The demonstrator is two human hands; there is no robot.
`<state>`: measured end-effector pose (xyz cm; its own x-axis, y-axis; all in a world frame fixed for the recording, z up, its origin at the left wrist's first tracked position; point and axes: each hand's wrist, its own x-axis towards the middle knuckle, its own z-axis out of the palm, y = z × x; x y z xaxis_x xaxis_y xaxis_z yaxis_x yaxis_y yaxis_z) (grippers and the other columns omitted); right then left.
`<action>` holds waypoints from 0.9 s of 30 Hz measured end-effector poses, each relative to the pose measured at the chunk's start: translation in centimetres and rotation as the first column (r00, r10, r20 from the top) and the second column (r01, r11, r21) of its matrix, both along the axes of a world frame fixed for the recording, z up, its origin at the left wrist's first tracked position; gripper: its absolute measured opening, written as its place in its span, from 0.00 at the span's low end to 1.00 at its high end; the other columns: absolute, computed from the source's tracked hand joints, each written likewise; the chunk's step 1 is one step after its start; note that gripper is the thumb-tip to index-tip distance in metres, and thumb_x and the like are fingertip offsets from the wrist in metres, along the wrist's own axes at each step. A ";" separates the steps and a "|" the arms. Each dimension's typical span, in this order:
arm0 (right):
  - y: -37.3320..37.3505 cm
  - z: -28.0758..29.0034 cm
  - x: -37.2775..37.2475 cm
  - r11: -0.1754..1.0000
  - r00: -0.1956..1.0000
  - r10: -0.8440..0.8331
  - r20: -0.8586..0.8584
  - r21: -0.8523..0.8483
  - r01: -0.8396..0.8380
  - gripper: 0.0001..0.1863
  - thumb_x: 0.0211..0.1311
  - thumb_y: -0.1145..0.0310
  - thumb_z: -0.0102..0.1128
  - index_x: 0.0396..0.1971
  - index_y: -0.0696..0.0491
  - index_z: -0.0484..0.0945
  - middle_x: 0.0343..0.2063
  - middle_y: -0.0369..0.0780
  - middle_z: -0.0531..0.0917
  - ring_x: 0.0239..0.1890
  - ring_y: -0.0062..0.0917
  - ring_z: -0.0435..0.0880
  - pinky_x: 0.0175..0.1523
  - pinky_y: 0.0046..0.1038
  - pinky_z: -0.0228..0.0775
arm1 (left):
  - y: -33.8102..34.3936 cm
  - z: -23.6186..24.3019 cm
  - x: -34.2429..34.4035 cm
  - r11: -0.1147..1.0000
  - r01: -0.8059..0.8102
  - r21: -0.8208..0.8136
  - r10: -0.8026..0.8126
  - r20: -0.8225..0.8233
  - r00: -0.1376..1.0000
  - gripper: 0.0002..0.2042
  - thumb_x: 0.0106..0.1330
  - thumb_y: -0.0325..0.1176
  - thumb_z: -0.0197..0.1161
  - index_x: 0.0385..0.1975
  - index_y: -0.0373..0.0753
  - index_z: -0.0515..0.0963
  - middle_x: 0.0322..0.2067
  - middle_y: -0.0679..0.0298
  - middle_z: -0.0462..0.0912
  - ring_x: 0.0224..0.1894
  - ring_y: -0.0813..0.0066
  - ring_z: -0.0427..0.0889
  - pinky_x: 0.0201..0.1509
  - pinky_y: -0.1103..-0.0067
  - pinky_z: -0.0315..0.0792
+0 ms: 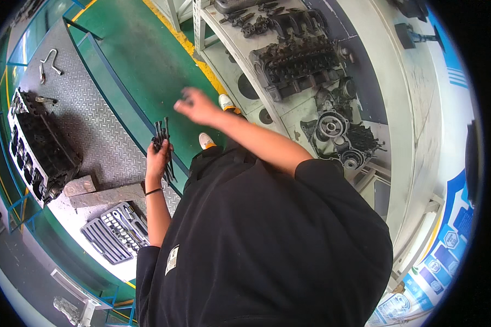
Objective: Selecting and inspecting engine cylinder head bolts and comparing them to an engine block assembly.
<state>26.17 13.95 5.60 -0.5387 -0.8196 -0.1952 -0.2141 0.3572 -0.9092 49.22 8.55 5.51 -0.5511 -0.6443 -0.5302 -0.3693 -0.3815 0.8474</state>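
My left hand (158,154) is closed round a bundle of long dark bolts (161,131). Their ends stick out above and below my fingers, beside the edge of the metal-topped workbench (106,122). To the right and a little farther off, my right hand (197,107) hangs over the green floor, its fingers curled and blurred by motion. A small dark patch shows between those fingers; what it is cannot be made out. On the bench's far left lies a dark engine block (46,147) with a pale machined face.
Two blocks (109,196) and an open grey socket set (117,231) lie on the bench's near part, a bent metal handle (53,62) at its far end. To the right, a white shelf holds a cylinder head (294,62) and a geared engine part (333,125).
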 end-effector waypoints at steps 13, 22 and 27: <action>7.3 -3.2 -31.5 0.674 0.782 -0.246 -0.573 0.478 0.563 0.26 0.57 0.48 0.59 0.33 0.61 0.80 0.36 0.51 0.82 0.38 0.46 0.82 0.39 0.44 0.74 | 3.3 -11.3 8.5 0.901 -0.329 0.284 0.269 0.231 0.935 0.09 0.67 0.35 0.58 0.39 0.37 0.76 0.22 0.68 0.75 0.21 0.79 0.72 0.25 0.82 0.67; 5.5 -3.8 -31.3 0.694 0.847 -0.124 -0.516 0.565 0.446 0.26 0.56 0.50 0.58 0.42 0.59 0.78 0.44 0.55 0.79 0.48 0.49 0.77 0.52 0.43 0.70 | 10.1 -14.1 11.5 0.831 -0.491 0.262 0.332 0.473 0.816 0.05 0.65 0.33 0.58 0.29 0.41 0.73 0.16 0.68 0.71 0.14 0.77 0.69 0.17 0.79 0.63; 4.8 -2.3 -30.6 0.572 0.874 -0.064 -0.482 0.700 0.428 0.23 0.59 0.51 0.56 0.39 0.58 0.80 0.42 0.53 0.80 0.47 0.48 0.78 0.50 0.44 0.71 | 12.8 -18.6 13.7 0.990 -0.094 0.110 -0.017 0.733 0.680 0.16 0.64 0.43 0.58 0.34 0.33 0.80 0.25 0.56 0.82 0.29 0.62 0.81 0.33 0.67 0.72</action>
